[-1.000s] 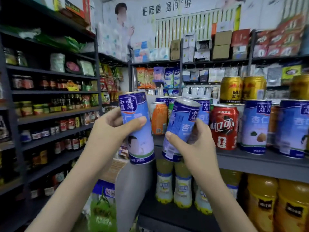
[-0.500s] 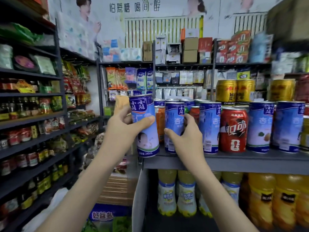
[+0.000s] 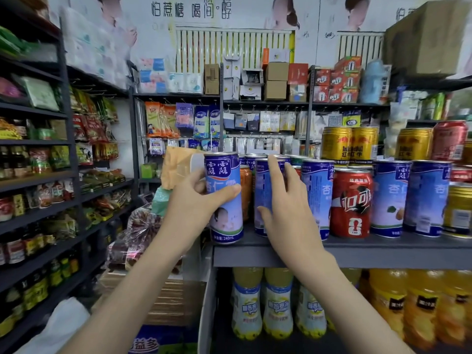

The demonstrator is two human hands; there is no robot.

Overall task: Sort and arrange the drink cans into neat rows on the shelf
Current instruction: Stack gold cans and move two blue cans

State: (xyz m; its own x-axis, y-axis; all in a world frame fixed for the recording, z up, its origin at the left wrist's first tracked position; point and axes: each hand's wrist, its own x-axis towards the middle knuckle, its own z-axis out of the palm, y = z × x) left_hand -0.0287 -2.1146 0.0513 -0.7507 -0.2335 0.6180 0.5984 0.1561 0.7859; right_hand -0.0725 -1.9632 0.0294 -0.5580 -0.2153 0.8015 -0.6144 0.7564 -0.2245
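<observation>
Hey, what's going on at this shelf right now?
A person is arranging drink cans on a grey shelf. The left hand grips a blue can at the shelf's left end. The right hand rests open against a second blue can standing beside it, in a row with a red can.

Two bare forearms are reaching up from the bottom of the frame toward the centre. The left hand (image 3: 201, 200), just left of centre, is curling around something upright, its thumb pressing across the front and its fingers wrapping out of sight behind. The right hand (image 3: 286, 208), just right of centre, is showing its back to the camera, fingers pointing upward and slightly spread, thumb extending left. Its palm side is hidden, so its grip cannot be judged. The hands are near but apart.
</observation>
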